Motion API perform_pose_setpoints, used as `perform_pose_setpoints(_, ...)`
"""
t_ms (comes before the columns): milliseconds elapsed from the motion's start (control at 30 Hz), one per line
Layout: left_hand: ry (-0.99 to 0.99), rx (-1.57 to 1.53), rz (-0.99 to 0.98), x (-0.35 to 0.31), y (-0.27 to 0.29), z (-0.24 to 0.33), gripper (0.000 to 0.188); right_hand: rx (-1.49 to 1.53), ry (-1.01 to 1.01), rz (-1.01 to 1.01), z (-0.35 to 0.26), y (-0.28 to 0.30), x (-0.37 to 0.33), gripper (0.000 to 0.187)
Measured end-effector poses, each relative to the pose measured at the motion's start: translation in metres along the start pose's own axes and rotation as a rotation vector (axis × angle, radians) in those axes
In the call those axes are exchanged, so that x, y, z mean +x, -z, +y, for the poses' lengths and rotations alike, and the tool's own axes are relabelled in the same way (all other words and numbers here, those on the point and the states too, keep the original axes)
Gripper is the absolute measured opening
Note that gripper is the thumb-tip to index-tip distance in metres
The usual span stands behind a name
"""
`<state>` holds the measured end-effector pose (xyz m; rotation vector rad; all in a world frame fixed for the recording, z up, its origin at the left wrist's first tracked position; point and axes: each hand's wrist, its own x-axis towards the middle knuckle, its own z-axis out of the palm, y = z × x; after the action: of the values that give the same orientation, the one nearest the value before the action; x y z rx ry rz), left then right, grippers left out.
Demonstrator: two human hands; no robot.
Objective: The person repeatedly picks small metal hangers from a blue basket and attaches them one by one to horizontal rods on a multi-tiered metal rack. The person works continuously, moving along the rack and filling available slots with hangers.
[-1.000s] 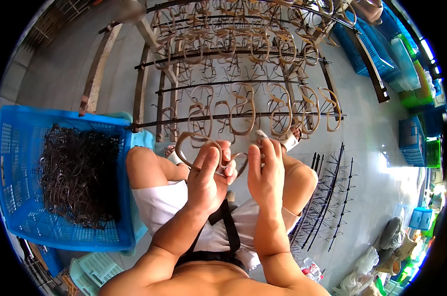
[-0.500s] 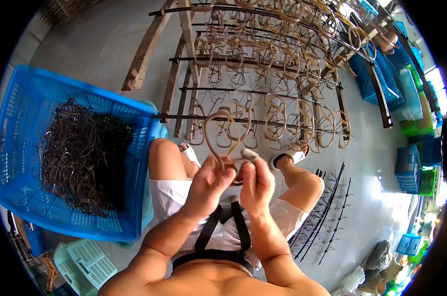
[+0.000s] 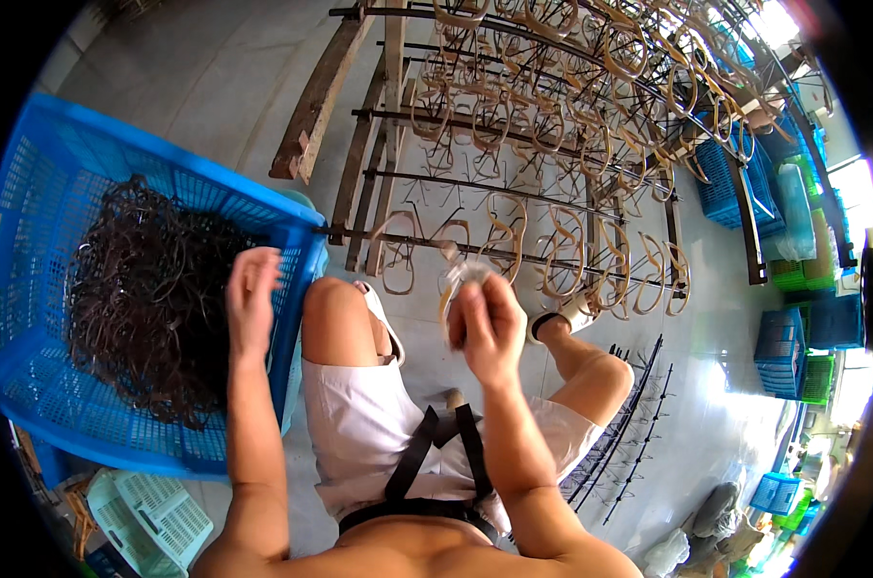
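My left hand [image 3: 251, 303] is raised over the right rim of a big blue basket [image 3: 157, 154]. Its fingers are partly stretched out, slightly blurred, and hold nothing I can see. Inside the basket lies a tangled heap of dark brown curved strips [image 3: 147, 308]. In front of my lap, my right hand [image 3: 489, 328] is closed, pinching a thin tan loop [image 3: 445, 306] close to the lowest rod of a rack [image 3: 398, 236]. Something pale and shiny [image 3: 467, 275] at those fingertips is smeared by motion. Many similar tan loops [image 3: 563, 262] hang along the rack's rods.
Wooden posts [image 3: 321, 96] hold up the rack ahead. Black hooked rods [image 3: 629, 433] lie on the floor to the right of my knee. A pale green basket [image 3: 152, 515] is at lower left. Blue crates [image 3: 783, 352] and plastic bags [image 3: 668, 554] stand along the right side.
My hands, together at the loop before, are now apart. The left has swung left to the basket's rim; the right has moved slightly up, nearer the rack. The view has shifted a little.
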<state>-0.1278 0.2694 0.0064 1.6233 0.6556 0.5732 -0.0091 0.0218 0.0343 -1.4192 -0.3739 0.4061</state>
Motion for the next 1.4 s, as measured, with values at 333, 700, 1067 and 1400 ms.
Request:
perform_pose_setpoints(333, 0.052, -0.106, -0.253, 0.002, -0.057, -0.015, 0.023, -0.267, 0.003, 0.707, 0.064, -0.065, 0.054, 0.019)
perform_pose_setpoints(700, 0.172, -0.303, -0.236, 0.009, -0.125, 0.001, 0.027, 0.106, -0.042, 0.643, 0.052, -0.067, 0.057, 0.026)
perform_pose_setpoints(1067, 0.153, -0.372, -0.184, 0.002, -0.133, 0.001, 0.029, 0.239, -0.045, 0.613, 0.056, -0.063, 0.054, 0.025)
perform_pose_setpoints(1400, 0.179, -0.437, -0.171, 0.002, -0.135, -0.002, 0.025, 0.197, -0.048, 0.532, 0.062, -0.066, 0.05, 0.019)
